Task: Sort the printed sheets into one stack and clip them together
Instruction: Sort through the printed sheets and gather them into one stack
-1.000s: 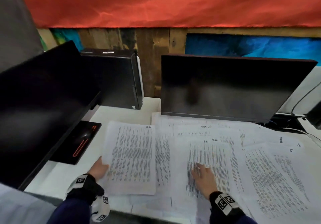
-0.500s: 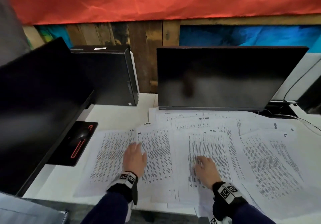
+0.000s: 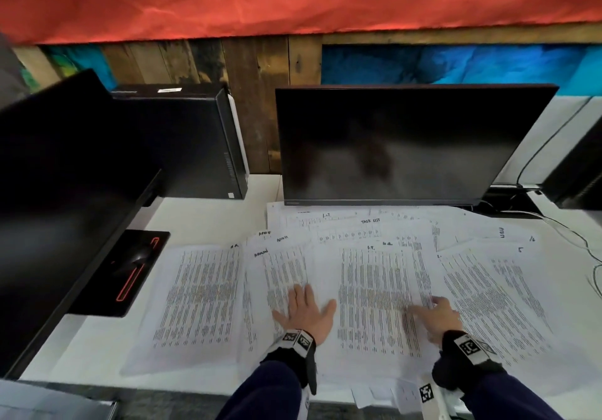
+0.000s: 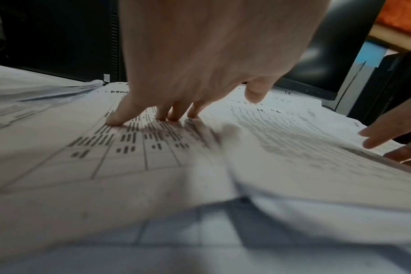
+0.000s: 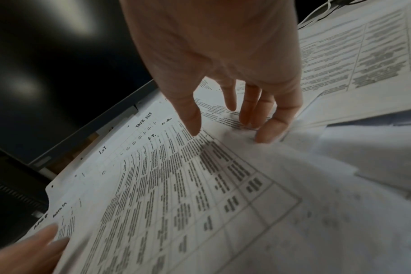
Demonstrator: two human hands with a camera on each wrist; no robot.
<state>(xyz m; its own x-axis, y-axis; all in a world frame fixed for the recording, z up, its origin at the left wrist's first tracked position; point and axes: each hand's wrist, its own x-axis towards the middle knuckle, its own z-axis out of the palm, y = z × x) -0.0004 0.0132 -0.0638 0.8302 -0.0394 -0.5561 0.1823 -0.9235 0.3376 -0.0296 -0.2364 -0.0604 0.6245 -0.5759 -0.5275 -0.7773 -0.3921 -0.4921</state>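
Several printed sheets lie spread and overlapping on the white table (image 3: 202,220). One sheet (image 3: 195,299) lies flat at the left. My left hand (image 3: 304,312) presses flat, fingers spread, on the sheet (image 3: 280,269) beside it; its fingertips (image 4: 115,120) touch the print. My right hand (image 3: 433,315) is at the right edge of the middle sheet (image 3: 374,299), thumb (image 5: 192,126) on top and bent fingers (image 5: 268,133) at the edge. That edge is lifted a little in the left wrist view. More sheets (image 3: 488,305) lie to the right.
A dark monitor (image 3: 407,146) stands just behind the sheets. A second monitor (image 3: 58,191) with its black base (image 3: 130,273) fills the left side, and a black computer tower (image 3: 189,139) stands behind it. Cables (image 3: 580,243) trail at the right. Some sheets overhang the front edge.
My left hand laid the left sheet flat and moved right onto the sheet beside it. My right hand slid right to the middle sheet's right edge.
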